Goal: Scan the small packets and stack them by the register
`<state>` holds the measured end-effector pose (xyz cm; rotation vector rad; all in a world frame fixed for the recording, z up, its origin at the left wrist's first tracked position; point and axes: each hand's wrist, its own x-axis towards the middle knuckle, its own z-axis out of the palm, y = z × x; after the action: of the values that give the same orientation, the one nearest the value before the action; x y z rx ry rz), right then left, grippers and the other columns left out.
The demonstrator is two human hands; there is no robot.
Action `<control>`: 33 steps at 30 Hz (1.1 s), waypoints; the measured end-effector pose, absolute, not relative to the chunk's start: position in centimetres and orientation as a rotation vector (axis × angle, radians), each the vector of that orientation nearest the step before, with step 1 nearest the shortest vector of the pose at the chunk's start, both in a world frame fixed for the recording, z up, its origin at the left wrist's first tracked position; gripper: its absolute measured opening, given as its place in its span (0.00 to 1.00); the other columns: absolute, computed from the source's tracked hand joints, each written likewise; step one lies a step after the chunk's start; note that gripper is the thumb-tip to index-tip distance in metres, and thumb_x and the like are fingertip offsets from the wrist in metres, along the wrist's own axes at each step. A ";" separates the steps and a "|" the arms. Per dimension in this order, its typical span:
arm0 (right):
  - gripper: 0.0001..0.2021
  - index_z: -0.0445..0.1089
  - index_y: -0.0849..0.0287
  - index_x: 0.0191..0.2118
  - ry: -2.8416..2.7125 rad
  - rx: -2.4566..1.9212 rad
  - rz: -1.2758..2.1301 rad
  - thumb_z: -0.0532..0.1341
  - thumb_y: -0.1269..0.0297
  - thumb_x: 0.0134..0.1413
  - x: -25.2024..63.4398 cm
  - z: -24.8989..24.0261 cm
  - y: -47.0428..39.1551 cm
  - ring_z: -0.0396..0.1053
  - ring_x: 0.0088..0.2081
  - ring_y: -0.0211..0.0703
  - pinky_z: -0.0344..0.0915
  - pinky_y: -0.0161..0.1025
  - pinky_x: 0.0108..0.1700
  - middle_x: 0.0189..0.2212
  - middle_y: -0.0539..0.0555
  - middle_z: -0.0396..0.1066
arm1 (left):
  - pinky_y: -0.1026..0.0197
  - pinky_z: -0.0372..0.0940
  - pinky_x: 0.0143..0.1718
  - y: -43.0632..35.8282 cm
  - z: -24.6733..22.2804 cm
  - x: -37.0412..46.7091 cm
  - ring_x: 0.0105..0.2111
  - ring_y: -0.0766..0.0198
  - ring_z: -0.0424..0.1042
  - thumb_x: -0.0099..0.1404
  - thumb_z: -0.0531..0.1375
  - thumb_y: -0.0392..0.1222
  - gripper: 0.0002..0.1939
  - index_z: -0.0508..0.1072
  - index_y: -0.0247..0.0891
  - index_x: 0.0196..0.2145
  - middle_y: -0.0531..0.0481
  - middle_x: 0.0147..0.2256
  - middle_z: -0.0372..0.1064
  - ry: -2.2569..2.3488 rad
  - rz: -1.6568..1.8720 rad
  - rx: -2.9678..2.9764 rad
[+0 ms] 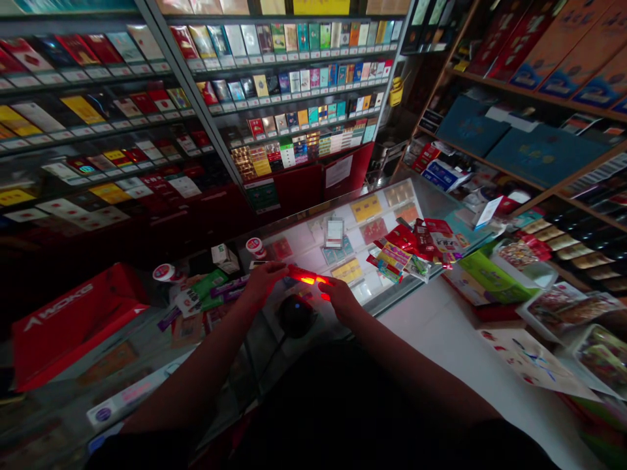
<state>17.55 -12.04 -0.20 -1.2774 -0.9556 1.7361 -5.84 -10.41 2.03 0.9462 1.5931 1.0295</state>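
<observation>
A small red packet (pixel 302 274), lit by a bright red glow, is held between both hands above the glass counter. My left hand (pixel 267 275) grips its left end with closed fingers. At the other end, the fingers of my right hand (pixel 336 292) are closed on it. Just below the packet stands a round black device (pixel 296 314) with a small blue light. Snack packets in red and yellow (pixel 396 254) lie in a pile to the right of my hands. Green and purple packets (pixel 210 287) lie to the left, near two round tubs (pixel 255 247).
Shelves of small boxes (pixel 294 78) rise behind the glass counter (pixel 313 225). A large red box (pixel 78 320) sits at the left. Snack containers (pixel 519 261) and wooden shelves (pixel 533 98) line the right side.
</observation>
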 end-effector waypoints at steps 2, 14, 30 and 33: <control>0.17 0.84 0.61 0.41 -0.955 -1.235 1.767 0.68 0.59 0.45 17.4 -0.2 -12.0 0.73 0.37 0.46 0.67 0.45 0.44 0.35 0.56 0.81 | 0.48 0.69 0.50 -10.7 2.5 -5.8 0.40 0.50 0.79 0.44 0.76 0.59 0.29 0.83 0.35 0.38 0.42 0.37 0.83 1.529 1.032 0.938; 0.22 0.84 0.55 0.48 -1.011 -1.349 1.749 0.70 0.56 0.44 17.1 -0.9 -11.4 0.74 0.48 0.52 0.68 0.49 0.52 0.47 0.57 0.81 | 0.53 0.69 0.43 -12.0 3.3 -8.3 0.39 0.52 0.78 0.47 0.75 0.57 0.27 0.82 0.35 0.40 0.42 0.39 0.83 1.674 1.028 1.012; 0.22 0.83 0.55 0.45 -0.934 -1.439 1.785 0.72 0.55 0.41 18.4 -2.1 -11.3 0.75 0.49 0.53 0.69 0.48 0.50 0.47 0.59 0.81 | 0.49 0.63 0.48 -11.0 2.7 -16.6 0.48 0.43 0.75 0.68 0.58 0.54 0.21 0.81 0.39 0.48 0.36 0.47 0.80 2.581 0.191 1.838; 0.21 0.83 0.55 0.45 -0.934 -1.407 1.795 0.71 0.55 0.43 18.6 -2.7 -11.4 0.76 0.46 0.50 0.70 0.46 0.47 0.46 0.58 0.81 | 0.49 0.62 0.47 -11.0 2.4 -16.7 0.47 0.43 0.74 0.70 0.56 0.54 0.21 0.81 0.38 0.46 0.35 0.46 0.80 2.574 0.105 1.867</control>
<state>18.61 -11.40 -2.66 -1.4070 -0.9336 1.7950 -16.72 -10.96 2.41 1.8671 2.5735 0.1047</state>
